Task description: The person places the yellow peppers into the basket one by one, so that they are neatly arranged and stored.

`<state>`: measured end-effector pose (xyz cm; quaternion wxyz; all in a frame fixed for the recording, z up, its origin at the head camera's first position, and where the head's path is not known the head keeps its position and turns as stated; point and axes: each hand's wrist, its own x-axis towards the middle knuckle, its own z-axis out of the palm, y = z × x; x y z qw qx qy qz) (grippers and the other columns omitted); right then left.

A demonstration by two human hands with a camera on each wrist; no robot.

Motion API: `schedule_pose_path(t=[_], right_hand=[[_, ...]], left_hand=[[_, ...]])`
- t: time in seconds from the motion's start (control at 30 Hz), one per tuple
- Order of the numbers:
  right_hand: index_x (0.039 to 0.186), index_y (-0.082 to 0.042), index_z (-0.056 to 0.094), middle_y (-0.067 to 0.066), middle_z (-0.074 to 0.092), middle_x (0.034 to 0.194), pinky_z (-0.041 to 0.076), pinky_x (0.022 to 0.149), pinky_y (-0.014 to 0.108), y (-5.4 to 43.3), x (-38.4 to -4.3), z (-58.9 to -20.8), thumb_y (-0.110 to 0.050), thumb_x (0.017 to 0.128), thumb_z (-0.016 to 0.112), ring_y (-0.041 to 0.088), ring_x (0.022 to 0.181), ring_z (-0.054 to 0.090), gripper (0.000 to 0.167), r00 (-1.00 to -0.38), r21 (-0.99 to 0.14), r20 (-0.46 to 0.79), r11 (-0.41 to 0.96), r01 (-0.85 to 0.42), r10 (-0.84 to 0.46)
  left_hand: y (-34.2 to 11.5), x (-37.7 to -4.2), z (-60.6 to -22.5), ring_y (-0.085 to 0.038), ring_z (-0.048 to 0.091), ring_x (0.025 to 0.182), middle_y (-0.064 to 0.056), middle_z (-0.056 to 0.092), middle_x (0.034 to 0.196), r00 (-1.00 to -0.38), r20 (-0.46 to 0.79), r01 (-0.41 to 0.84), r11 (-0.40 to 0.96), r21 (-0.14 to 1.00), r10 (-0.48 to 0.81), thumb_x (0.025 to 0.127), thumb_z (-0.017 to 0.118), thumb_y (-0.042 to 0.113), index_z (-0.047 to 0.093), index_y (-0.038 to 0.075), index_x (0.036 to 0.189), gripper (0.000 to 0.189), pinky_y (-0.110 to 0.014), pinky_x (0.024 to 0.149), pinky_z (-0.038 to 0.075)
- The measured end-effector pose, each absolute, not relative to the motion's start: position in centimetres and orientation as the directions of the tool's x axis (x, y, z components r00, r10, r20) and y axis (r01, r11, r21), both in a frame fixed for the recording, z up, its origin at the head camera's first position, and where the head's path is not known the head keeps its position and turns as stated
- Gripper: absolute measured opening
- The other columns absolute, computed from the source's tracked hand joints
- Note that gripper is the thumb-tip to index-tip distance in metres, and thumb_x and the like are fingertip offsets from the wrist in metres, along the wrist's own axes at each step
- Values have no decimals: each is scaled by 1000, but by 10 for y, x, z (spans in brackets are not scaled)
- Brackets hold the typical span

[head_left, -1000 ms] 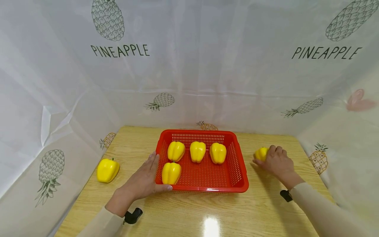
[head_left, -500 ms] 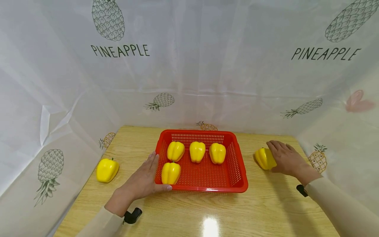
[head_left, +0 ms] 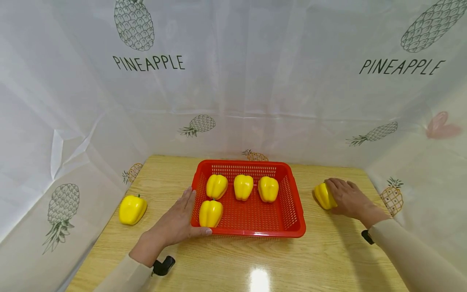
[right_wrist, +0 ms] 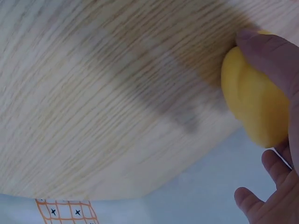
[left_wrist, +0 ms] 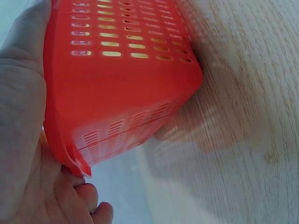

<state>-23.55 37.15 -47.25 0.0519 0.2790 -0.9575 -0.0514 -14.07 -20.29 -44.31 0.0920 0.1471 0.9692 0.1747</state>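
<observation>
A red plastic basket [head_left: 251, 233] holds several yellow bell peppers, among them a front-left one [head_left: 211, 213]. My left hand [head_left: 174, 222] holds the basket's front-left corner, its thumb along the front rim and its fingers at the left side. The left wrist view shows fingertips beyond the basket's rim [left_wrist: 58, 126]. To the basket's right, my right hand [head_left: 352, 199] grips another yellow bell pepper [head_left: 323, 196] lying on the table. In the right wrist view the thumb lies across that pepper [right_wrist: 254, 100]; some of the fingers' contact is hidden.
One more yellow bell pepper [head_left: 132, 210] with a green stem sits near the left edge of the wooden table [head_left: 219, 263]. A white sheet [head_left: 233, 89] with pineapple prints rises behind the table and along both sides.
My right hand has shifted from the pepper's front and top to its right side, lifting slightly and coming down on it again. The pepper appears turned. The left hand and basket stay put.
</observation>
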Motion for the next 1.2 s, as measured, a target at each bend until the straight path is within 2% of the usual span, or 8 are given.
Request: schedule_pose_path(t=[0.17,0.4,0.5,0.63,0.87,1.03,1.2], right_hand=[[144,8,38,31,54,140,46,105,71,369,-235,-478,-36,74,97,52,130,53,101,-836,123,92,840,-529,-541],[137,7,35,31,54,130,52,102,66,366,-235,-483,-24,75,97,50,121,58,93,-822,37,127,830,-556,-556],[138,7,34,32,53,130,54,99,65,366,-235,-486,-21,75,96,49,119,58,93,-822,17,127,830,-558,-555],[143,6,33,30,54,131,54,97,67,364,-236,-490,-25,76,95,48,119,58,97,-835,6,121,842,-540,-537],[140,8,38,30,60,125,57,92,64,363,-237,-488,-36,73,94,48,112,62,98,-836,109,182,855,-506,-518],[133,8,42,27,61,114,59,86,61,360,-240,-481,-38,68,98,45,101,64,98,-818,174,232,850,-498,-527],[130,10,42,28,59,112,61,83,57,357,-244,-474,-38,66,99,44,99,62,98,-794,238,274,838,-490,-542]], left_hand=[[-203,-141,-444,-45,19,161,-24,9,176,-941,-128,249,895,369,314,78,66,87,13,-3,167,137,-61,125,31],[-203,-140,-444,-45,18,161,-24,8,176,-941,-129,246,896,370,312,78,66,87,13,-2,168,137,-61,125,31],[-203,-140,-443,-45,19,161,-24,8,176,-941,-129,248,895,370,314,78,66,87,13,-2,167,137,-61,125,31],[-203,-140,-443,-46,19,161,-24,8,176,-940,-129,249,894,373,315,78,66,87,14,-3,167,137,-61,125,31],[-202,-141,-443,-45,17,161,-23,6,176,-939,-134,247,892,379,317,78,66,87,12,-2,168,137,-61,126,30],[-202,-140,-443,-46,19,161,-24,7,176,-940,-137,243,896,371,312,78,66,87,13,-2,168,137,-61,126,30],[-203,-139,-442,-46,19,161,-24,8,176,-941,-132,247,897,367,312,78,66,87,13,-3,167,137,-61,126,30]])
